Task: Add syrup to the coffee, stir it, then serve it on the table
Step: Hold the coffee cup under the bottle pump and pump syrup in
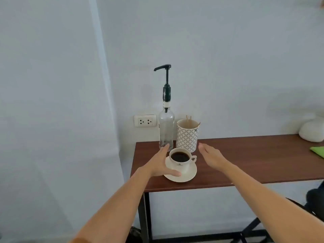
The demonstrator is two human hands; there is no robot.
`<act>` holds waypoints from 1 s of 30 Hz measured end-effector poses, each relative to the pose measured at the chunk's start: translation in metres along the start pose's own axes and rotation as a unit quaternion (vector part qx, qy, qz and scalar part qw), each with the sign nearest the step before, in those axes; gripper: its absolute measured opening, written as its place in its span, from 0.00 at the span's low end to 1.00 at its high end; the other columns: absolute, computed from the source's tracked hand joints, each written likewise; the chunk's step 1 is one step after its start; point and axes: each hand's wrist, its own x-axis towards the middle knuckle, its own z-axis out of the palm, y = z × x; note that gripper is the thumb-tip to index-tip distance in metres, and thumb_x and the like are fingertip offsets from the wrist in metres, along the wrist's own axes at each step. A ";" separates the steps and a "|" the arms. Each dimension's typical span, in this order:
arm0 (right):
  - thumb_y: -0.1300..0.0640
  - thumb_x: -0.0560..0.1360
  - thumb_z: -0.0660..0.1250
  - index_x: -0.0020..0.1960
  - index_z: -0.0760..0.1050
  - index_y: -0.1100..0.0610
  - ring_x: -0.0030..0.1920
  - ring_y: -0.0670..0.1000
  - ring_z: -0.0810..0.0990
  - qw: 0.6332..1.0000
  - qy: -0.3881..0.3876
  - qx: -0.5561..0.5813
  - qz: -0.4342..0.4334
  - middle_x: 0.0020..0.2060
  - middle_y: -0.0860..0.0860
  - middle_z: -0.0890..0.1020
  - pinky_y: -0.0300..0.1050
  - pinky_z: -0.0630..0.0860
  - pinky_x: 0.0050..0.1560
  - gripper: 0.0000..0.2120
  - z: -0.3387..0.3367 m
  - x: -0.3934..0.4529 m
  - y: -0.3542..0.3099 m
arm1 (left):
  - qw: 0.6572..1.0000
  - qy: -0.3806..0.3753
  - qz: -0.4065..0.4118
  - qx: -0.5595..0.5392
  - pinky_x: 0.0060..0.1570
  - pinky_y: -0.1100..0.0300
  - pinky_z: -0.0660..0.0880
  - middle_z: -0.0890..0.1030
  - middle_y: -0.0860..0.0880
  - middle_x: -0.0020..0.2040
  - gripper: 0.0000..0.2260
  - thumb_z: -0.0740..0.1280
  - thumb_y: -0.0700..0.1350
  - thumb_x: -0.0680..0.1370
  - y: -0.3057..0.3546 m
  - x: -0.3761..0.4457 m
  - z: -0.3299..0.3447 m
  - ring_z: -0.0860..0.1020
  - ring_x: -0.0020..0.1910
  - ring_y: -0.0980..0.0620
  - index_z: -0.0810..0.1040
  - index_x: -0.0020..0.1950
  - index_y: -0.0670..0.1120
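A white cup of black coffee (180,159) stands on a white saucer (190,174) near the left end of a brown table (245,158). Behind it stands a clear syrup bottle (166,127) with a dark pump head whose spout points left. A patterned white holder (187,137) with wooden stirrers stands to the bottle's right. My left hand (161,163) is open at the cup's left side, thumb resting on the saucer's front edge. My right hand (211,156) is open to the right of the cup, fingers extended, touching nothing.
A wall socket (145,121) sits behind the table's left end. At the far right lie a white rounded object (312,131) and a green cloth (318,150). The table has black metal legs (145,216), and its left edge ends close to the cup.
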 end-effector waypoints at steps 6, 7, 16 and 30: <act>0.47 0.84 0.51 0.71 0.72 0.48 0.66 0.52 0.75 0.995 -0.054 0.088 0.001 0.63 0.48 0.79 0.55 0.70 0.71 0.20 0.032 0.027 0.031 | 0.985 0.105 0.015 -0.134 0.74 0.57 0.60 0.68 0.64 0.70 0.43 0.84 0.50 0.64 0.005 0.018 0.039 0.62 0.75 0.61 0.65 0.73 0.57; 0.47 0.84 0.53 0.69 0.73 0.42 0.68 0.51 0.74 0.992 -0.064 0.107 -0.011 0.65 0.46 0.79 0.56 0.70 0.71 0.17 0.036 0.032 0.037 | 0.983 0.120 0.016 -0.140 0.72 0.60 0.62 0.70 0.67 0.67 0.42 0.84 0.50 0.63 0.004 0.022 0.045 0.65 0.72 0.66 0.66 0.71 0.58; 0.51 0.84 0.57 0.66 0.75 0.37 0.65 0.43 0.78 0.972 -0.106 0.188 -0.094 0.60 0.37 0.82 0.52 0.77 0.65 0.16 0.043 0.049 0.062 | 0.958 0.254 0.020 -0.133 0.57 0.79 0.68 0.76 0.67 0.59 0.40 0.86 0.49 0.60 0.008 0.036 0.064 0.72 0.60 0.77 0.67 0.63 0.66; 0.56 0.83 0.58 0.67 0.76 0.45 0.58 0.45 0.83 0.950 -0.116 0.238 -0.166 0.56 0.44 0.85 0.45 0.83 0.54 0.16 0.014 0.065 0.019 | 0.931 0.343 0.057 -0.111 0.55 0.67 0.77 0.83 0.58 0.56 0.37 0.84 0.50 0.58 0.029 0.036 0.019 0.80 0.59 0.58 0.75 0.65 0.51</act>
